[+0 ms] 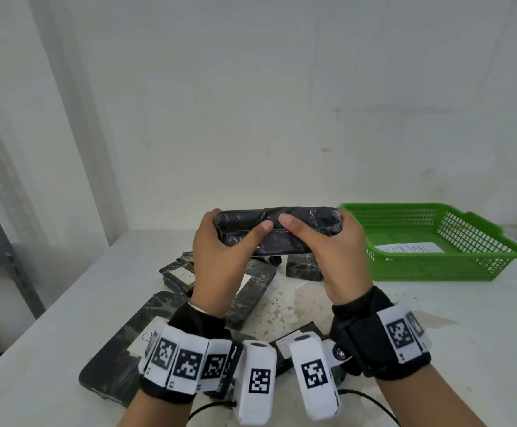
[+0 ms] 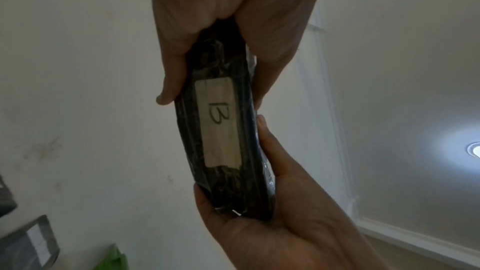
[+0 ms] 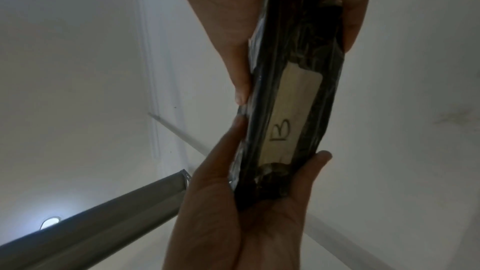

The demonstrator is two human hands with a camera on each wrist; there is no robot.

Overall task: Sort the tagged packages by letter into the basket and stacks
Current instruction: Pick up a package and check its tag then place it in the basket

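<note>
On a white table (image 1: 435, 334) set against a pale, scuffed wall, several black wrapped packages (image 1: 251, 291) lie in a loose heap near the front edge, some with white paper tags, and a green plastic basket (image 1: 478, 241) stands to the right with a written slip in its bottom. At the far left, a grey metal frame leans past the table's edge. Above the heap, the left hand (image 1: 220, 260) and the right hand (image 1: 340, 257) each grip one end of a long black package (image 1: 300, 223), thumbs nearly meeting on its near face, fingers wrapped over the top; it is held level and clear of the table, just left of the basket. From the head camera this package shows only crinkled black wrap. Both wrist cameras, looking up from below, catch the far face instead: a white tag (image 2: 221, 122) with a handwritten B, plus a ceiling with a round lamp (image 2: 475, 150).
</note>
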